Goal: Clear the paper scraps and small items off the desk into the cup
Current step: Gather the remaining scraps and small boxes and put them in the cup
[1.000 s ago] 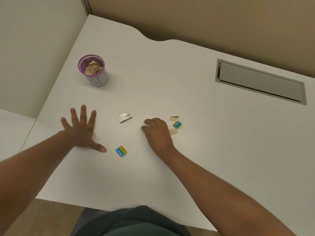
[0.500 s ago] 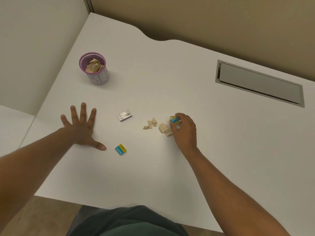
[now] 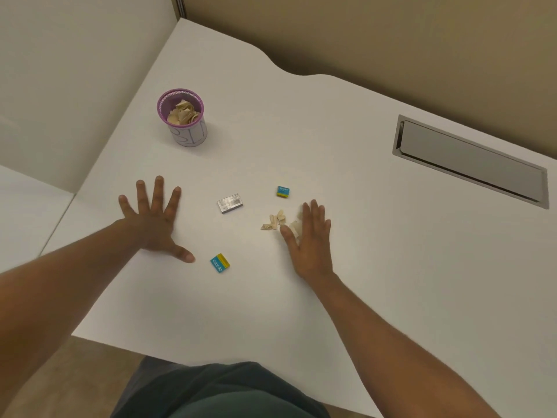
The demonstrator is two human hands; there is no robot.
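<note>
A purple-rimmed cup [image 3: 189,132] with crumpled paper inside stands at the back left of the white desk [image 3: 376,251]. My left hand [image 3: 153,220] lies flat with fingers spread. My right hand [image 3: 310,236] is flat and open, its edge touching a small heap of beige paper scraps [image 3: 275,221]; some scraps are hidden under it. A small blue-and-yellow box [image 3: 283,191] sits just beyond the scraps. A second blue-and-yellow box [image 3: 220,263] lies near my left thumb. Between my hands rests a silver box [image 3: 230,203].
A metal cable hatch [image 3: 470,161] is set into the desk at the right. A wall panel runs along the back and left. The desk's front edge is close to my body.
My right hand let go of the small blue-and-yellow box, which now lies farther back, and flattened beside the scraps. My left hand stayed put.
</note>
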